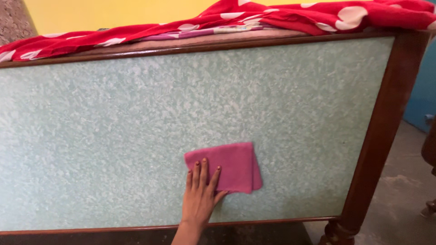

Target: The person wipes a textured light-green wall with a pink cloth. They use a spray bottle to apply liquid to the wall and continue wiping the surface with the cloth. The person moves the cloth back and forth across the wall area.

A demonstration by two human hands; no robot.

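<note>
Pink folded cloth (227,166) pressed flat on pale green mottled panel (136,136) by right hand (200,193), fingers spread over its lower left corner | dark wood frame (381,131) borders panel, post at right | grey floor (399,181) right | red white-spotted fabric (290,16) along top edge, far

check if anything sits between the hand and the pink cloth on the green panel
Nothing visible does. The hand lies flat with its fingers directly on the folded pink cloth, pressing it against the mottled green panel of the wooden frame.
</note>
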